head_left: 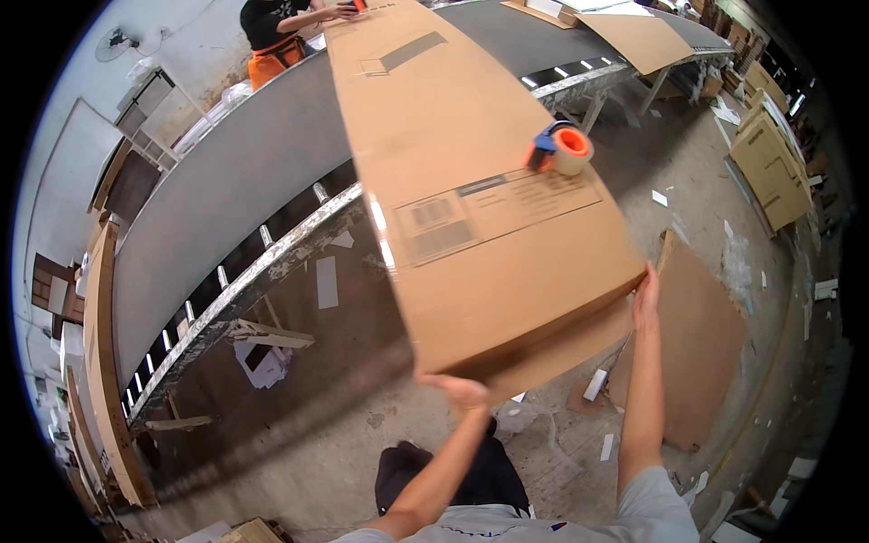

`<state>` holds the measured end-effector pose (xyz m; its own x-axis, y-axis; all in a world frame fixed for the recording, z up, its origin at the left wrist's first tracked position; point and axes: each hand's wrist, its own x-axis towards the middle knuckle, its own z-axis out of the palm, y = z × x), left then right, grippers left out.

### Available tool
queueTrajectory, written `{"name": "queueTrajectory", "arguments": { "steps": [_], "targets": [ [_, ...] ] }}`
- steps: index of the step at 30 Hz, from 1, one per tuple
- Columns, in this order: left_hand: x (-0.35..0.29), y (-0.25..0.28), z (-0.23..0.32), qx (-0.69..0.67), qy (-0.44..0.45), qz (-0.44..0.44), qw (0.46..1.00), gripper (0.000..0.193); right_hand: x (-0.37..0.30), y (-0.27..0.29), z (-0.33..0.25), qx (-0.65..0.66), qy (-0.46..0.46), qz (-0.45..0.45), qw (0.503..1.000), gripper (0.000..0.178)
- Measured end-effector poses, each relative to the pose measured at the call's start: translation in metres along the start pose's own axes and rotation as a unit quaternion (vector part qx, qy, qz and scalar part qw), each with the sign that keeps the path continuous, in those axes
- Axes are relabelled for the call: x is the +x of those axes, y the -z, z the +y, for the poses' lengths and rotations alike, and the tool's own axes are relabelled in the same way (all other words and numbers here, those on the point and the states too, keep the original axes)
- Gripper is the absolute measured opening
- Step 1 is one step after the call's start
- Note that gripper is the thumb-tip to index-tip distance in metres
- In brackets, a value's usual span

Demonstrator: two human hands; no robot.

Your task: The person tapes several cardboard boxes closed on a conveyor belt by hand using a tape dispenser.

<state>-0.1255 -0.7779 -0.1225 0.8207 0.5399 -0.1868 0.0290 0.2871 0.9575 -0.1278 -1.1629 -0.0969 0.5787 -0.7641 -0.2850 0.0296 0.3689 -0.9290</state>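
Observation:
A long brown cardboard box (471,235) stretches away from me, its far part across the grey conveyor belt and its near end out over the floor. At the near end a flap (552,348) stands out, with a dark gap above it. My left hand (460,391) grips the near left corner, its fingers partly hidden at the edge. My right hand (646,297) is closed on the near right corner, fingers along the side. On top of the box, near its right edge, sits a blue and orange tape dispenser (543,149) with a roll of tape (572,152).
The grey conveyor belt (235,145) curves across from left to far right. A co-worker (272,41) stands at the box's far end, a hand on an orange object. A flat cardboard sheet (683,353) lies at right; stacked cartons (769,167) stand beyond. Paper scraps litter the floor.

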Motion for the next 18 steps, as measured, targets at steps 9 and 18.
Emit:
{"name": "queueTrajectory", "arguments": {
  "steps": [9, 18],
  "targets": [
    [-0.129, -0.096, -0.033, 0.082, -0.114, -0.135, 0.981, 0.066, 0.17, 0.02, -0.033, -0.084, 0.166, 0.219, 0.958, 0.067],
    [-0.109, -0.209, 0.098, 0.347, -0.399, -0.485, 0.696, 0.106, 0.256, 0.028, -0.058, -0.029, 0.182, 0.246, 0.952, 0.06]
  ]
}}
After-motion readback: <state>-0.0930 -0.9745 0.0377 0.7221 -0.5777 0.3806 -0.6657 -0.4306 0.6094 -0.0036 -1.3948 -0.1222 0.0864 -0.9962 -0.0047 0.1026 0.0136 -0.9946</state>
